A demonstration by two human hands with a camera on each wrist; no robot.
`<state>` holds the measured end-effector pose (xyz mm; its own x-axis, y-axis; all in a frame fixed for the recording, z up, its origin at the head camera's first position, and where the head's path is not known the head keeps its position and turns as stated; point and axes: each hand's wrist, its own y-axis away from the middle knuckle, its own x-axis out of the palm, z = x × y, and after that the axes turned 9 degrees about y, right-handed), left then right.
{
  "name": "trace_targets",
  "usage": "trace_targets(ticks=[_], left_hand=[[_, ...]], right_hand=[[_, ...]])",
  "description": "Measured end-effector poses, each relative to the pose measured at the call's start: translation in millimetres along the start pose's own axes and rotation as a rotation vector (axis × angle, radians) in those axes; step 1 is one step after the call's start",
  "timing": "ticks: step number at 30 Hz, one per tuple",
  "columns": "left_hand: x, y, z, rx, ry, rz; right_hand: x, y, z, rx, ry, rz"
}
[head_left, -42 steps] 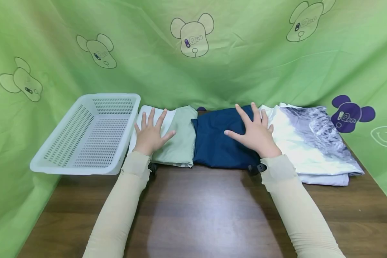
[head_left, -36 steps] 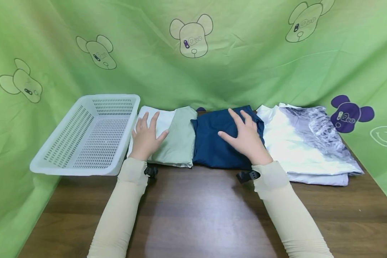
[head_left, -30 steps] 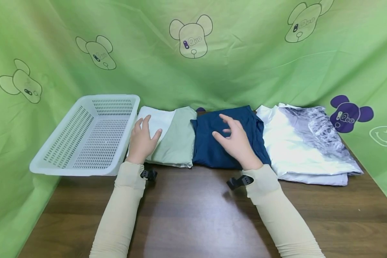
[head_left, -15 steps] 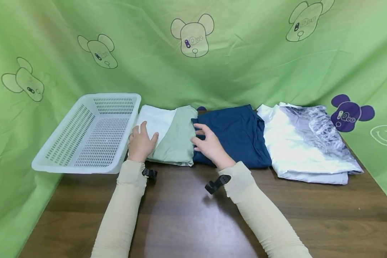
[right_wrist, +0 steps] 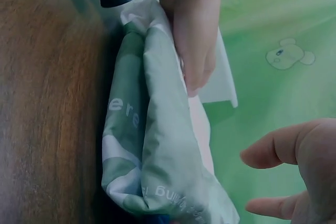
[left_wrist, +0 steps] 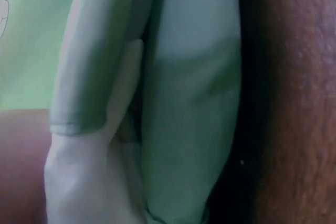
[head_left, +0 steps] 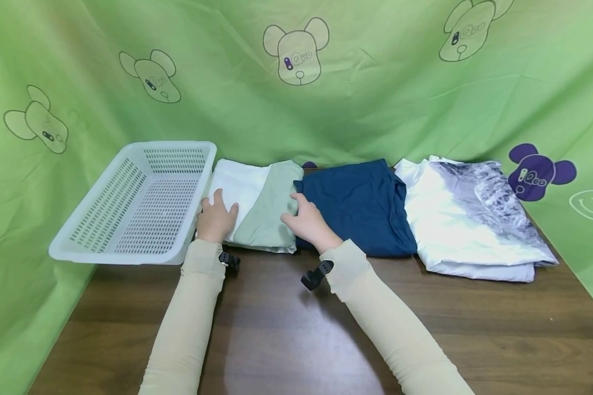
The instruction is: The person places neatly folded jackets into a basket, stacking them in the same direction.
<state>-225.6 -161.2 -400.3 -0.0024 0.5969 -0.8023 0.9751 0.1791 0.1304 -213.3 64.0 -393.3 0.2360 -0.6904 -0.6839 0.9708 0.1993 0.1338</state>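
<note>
A folded white and pale green garment [head_left: 272, 206] lies beside the basket. On its left edge rests my left hand [head_left: 214, 220], thumb and forefinger spread on the cloth; the other fingertips are hidden. The right wrist view has that left hand [right_wrist: 193, 30] against the top of the fold, where pale lettering shows. My right hand [head_left: 308, 225] is over the garment's right edge, its thumb and forefinger apart with nothing between them. From the left wrist, the garment's layered front folds [left_wrist: 189, 103] fill the middle of the view.
A white perforated plastic basket [head_left: 128, 258] stands at the left. To the right lie a folded navy garment [head_left: 356, 211] and a white garment with grey print [head_left: 454, 219]. A green patterned curtain [head_left: 365, 120] hangs behind the brown wooden table [head_left: 286, 340].
My right hand has moved left from over the navy garment to the green garment's right edge. My left hand has lowered and drawn slightly back onto its left edge.
</note>
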Motion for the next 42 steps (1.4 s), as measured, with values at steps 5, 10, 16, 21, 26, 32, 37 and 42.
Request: trace_targets(ticks=[5, 10, 16, 21, 26, 32, 37, 42], left_hand=[[-0.5, -4.8, 1.2, -0.007, -0.004, 0.008], [-2.4, -5.5, 0.0, -0.004, 0.014, -0.003], [-3.8, -5.2, 0.9, -0.013, 0.011, -0.023], [-5.3, -5.7, 1.7, -0.003, 0.012, -0.005], [-4.4, -5.7, 2.2, 0.005, 0.039, 0.020], [-3.5, -4.4, 2.8, 0.009, 0.076, 0.025], [-5.4, -4.3, 4.2, 0.003, 0.121, 0.023], [-6.4, -4.7, 8.6, -0.020, 0.173, 0.033]], right_hand=[[4.4, -6.8, 0.8, 0.037, -0.049, -0.007], [8.0, -10.5, -1.7, 0.074, -0.135, -0.032], [9.6, -9.5, -7.9, 0.107, -0.236, -0.018], [10.6, -11.1, -8.6, 0.077, -0.272, 0.010], [15.6, -16.3, -11.1, 0.054, -0.396, 0.050], [23.2, -22.1, -17.2, 0.075, -0.633, 0.108], [28.7, -22.3, -22.8, 0.060, -0.636, 0.099], [33.9, -21.4, -26.3, 0.029, -0.645, 0.099]])
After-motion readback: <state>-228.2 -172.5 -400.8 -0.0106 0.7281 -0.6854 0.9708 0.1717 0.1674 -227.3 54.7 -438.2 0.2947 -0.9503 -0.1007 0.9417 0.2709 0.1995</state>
